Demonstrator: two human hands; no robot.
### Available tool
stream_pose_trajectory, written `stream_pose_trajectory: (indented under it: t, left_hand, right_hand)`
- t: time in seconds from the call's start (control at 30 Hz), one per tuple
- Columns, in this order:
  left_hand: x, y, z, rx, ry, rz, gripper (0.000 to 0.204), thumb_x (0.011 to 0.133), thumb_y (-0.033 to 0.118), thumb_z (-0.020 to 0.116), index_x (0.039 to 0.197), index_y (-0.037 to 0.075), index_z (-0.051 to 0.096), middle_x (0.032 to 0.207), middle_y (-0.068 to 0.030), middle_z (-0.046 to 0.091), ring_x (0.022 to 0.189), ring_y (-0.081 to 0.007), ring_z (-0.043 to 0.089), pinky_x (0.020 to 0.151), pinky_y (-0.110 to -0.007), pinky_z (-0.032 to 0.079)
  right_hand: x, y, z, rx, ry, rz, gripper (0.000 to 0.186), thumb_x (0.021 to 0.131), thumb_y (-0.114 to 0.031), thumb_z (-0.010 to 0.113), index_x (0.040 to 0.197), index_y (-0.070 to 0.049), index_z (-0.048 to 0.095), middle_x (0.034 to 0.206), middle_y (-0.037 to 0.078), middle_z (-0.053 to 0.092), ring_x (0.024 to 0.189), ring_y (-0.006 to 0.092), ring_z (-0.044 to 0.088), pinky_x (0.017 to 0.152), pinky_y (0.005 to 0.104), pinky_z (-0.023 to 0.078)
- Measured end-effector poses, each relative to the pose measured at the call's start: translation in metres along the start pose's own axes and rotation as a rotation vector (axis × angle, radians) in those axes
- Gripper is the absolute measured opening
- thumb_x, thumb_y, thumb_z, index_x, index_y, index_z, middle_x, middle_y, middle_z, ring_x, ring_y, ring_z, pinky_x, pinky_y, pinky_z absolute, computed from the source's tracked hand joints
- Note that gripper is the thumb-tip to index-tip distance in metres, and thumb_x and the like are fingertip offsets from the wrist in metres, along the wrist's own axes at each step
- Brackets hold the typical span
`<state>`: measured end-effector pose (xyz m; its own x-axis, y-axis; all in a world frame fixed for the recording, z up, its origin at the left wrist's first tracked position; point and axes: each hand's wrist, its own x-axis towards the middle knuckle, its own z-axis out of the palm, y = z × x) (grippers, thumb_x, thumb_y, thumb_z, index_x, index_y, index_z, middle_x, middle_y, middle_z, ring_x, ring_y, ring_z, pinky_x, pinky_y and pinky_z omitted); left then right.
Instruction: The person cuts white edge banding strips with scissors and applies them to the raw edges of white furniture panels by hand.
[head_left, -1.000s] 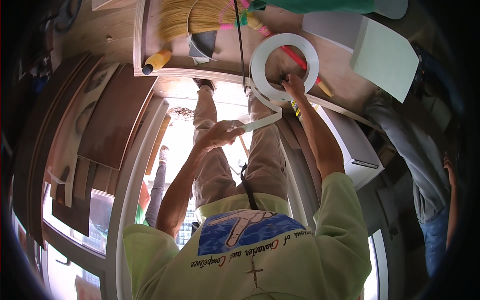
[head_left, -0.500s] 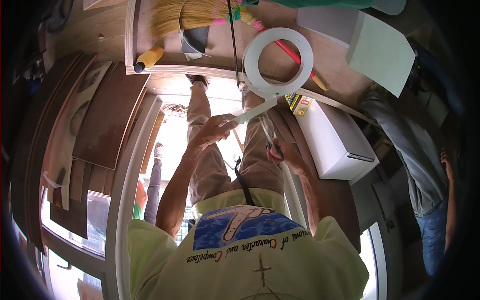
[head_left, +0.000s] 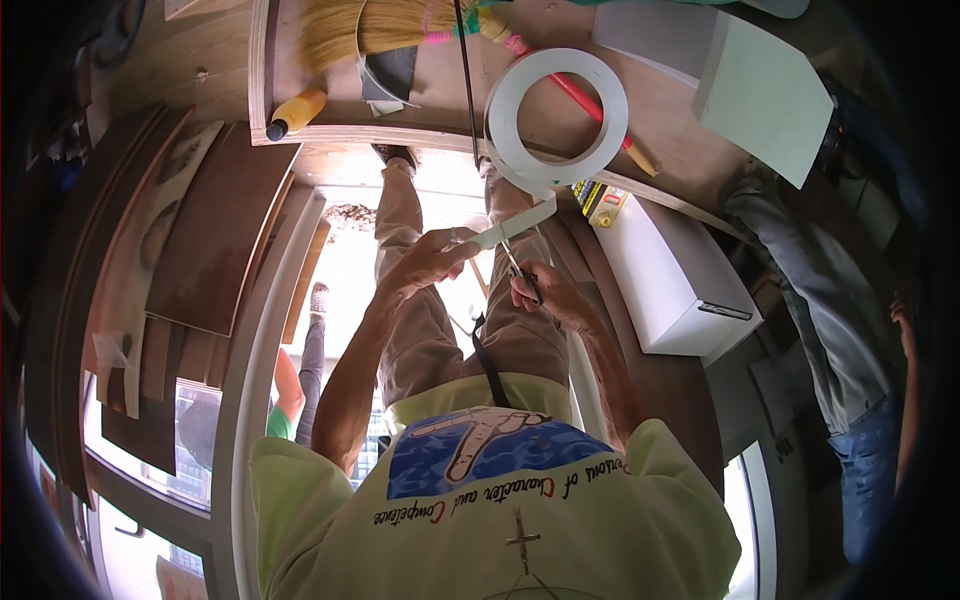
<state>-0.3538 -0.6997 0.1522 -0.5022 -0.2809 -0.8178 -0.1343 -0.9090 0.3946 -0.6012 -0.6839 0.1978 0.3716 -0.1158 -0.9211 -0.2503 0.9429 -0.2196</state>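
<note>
Head cam: wht roll (head_left: 503, 120) part-hides broom (head_left: 370, 35); ylw bottle (head_left: 299, 111) L, box (head_left: 665, 275) R.

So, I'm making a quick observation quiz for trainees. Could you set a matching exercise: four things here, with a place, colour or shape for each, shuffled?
Things
1. strip
2. bottle
3. scissors
4. roll

Descriptions
A. in the right hand
B. white and ring-shaped
C. in the left hand
D. mostly yellow

Right pairs: 1-C, 2-D, 3-A, 4-B
</note>
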Motion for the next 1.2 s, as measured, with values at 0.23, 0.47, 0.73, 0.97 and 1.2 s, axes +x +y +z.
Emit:
stream_pose_trajectory:
  t: [0.23,0.47,0.73,0.97,1.2]
  left_hand:
    - [0.001,-0.010,0.001,-0.042,-0.013,0.023,0.041,0.089,0.045,0.060,0.096,0.005,0.064,0.053,0.0028,0.047,0.045,-0.0035,0.041,0.042,-0.021,0.033]
    - [0.000,-0.011,0.000,-0.047,-0.028,0.030,0.041,0.089,0.045,0.060,0.095,0.004,0.064,0.054,0.0028,0.049,0.044,-0.0039,0.043,0.041,-0.021,0.034]
    - [0.000,-0.007,-0.004,-0.055,-0.009,0.000,0.041,0.087,0.044,0.062,0.093,0.003,0.064,0.055,0.0025,0.050,0.044,-0.0044,0.042,0.040,-0.022,0.034]
    - [-0.001,-0.001,-0.011,-0.065,-0.007,-0.015,0.042,0.088,0.043,0.061,0.096,0.002,0.065,0.054,0.0024,0.048,0.044,-0.0043,0.042,0.042,-0.022,0.034]
    - [-0.009,-0.014,-0.023,-0.119,0.145,0.035,0.041,0.093,0.043,0.054,0.109,0.006,0.064,0.056,0.0030,0.048,0.047,-0.0038,0.043,0.044,-0.020,0.035]
  right_hand:
    - [-0.001,0.002,0.006,0.003,0.002,-0.005,0.029,0.090,-0.030,0.063,0.094,-0.003,0.056,0.075,0.003,0.060,0.066,0.0070,0.054,0.058,0.0214,0.042]
    - [0.000,0.004,0.007,-0.012,0.005,-0.023,0.030,0.089,-0.031,0.064,0.095,-0.003,0.056,0.075,0.002,0.059,0.067,0.0059,0.053,0.057,0.0207,0.041]
    - [-0.003,0.003,0.015,-0.026,0.102,-0.060,0.027,0.087,-0.030,0.066,0.088,-0.004,0.057,0.066,-0.001,0.055,0.053,0.0026,0.042,0.046,0.0192,0.031]
    - [-0.001,-0.001,0.019,0.080,0.138,-0.064,0.018,0.088,-0.021,0.065,0.086,-0.005,0.058,0.063,0.000,0.054,0.051,0.0029,0.043,0.046,0.0198,0.031]
    - [0.042,-0.018,-0.005,-0.289,0.424,-0.274,0.022,0.083,-0.021,0.072,0.084,-0.003,0.058,0.066,0.003,0.059,0.055,0.0084,0.051,0.051,0.0241,0.040]
